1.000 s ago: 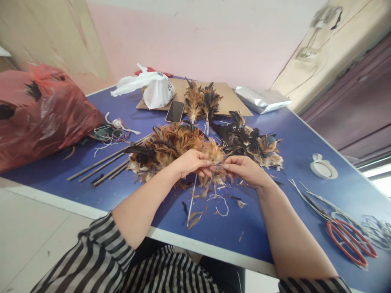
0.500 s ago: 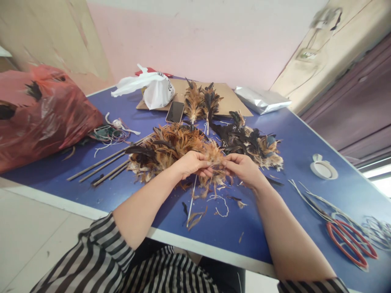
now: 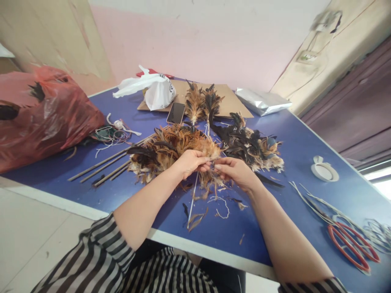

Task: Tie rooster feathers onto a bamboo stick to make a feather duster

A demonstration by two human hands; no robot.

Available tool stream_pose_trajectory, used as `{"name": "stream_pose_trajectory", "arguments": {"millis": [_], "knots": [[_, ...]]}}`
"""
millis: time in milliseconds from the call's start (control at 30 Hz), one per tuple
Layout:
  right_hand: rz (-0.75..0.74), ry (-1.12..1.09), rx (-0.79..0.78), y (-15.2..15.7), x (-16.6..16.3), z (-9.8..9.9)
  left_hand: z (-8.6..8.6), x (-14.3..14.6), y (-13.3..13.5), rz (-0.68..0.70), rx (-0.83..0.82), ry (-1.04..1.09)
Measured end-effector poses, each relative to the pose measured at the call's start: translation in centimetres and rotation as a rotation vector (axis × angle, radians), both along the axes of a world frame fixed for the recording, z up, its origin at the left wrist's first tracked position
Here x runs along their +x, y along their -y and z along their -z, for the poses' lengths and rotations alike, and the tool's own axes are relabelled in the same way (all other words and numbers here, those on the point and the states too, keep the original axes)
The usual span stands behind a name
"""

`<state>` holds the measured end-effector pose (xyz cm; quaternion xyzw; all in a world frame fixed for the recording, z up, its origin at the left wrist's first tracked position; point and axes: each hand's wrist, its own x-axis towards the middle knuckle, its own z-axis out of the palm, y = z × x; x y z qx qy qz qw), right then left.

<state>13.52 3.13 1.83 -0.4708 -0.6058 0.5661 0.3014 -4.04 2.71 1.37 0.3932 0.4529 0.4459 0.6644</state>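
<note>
L hand [image 3: 195, 164]: you pinch tan tuft [image 3: 213, 149]
Tuft: pts. away fr. you
R hand [image 3: 229, 170]: just beside, narrow pinch; contents unclear

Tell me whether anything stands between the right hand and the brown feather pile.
From this view, the left hand stands between the right hand and the middle of the brown feather pile; nothing else visible does.

We pinch what looks like a light brown tuft [image 3: 214, 151] in our left hand [image 3: 194, 163], our right hand [image 3: 232, 171] just beside it. Brown feathers [image 3: 174, 140] and dark feathers [image 3: 244, 142] lie ahead on the blue table [image 3: 250, 228], a phone [image 3: 176, 113] behind, sticks [image 3: 106, 178] leftward.
</note>
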Motion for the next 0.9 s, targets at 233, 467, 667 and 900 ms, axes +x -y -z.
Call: {"name": "stream_pose_trajectory", "arguments": {"millis": [233, 467, 667, 900], "knots": [[0.182, -0.111, 0.075, 0.5, -1.8, 0.4, 0.1, 0.2, 0.2, 0.045, 0.014, -0.002], [0.221, -0.108, 0.171, 0.5, -2.1, 1.2, 0.2, 0.2, 0.3, 0.086, -0.026, 0.043], [0.267, 0.051, 0.379, 0.5, -1.9, 1.4, 0.6, -0.1, 0.0, 0.144, -0.087, 0.140], [0.299, 0.034, 0.383, 0.3, -1.9, 1.4, 0.5, -0.3, -0.1, 0.143, -0.100, 0.145]]}}
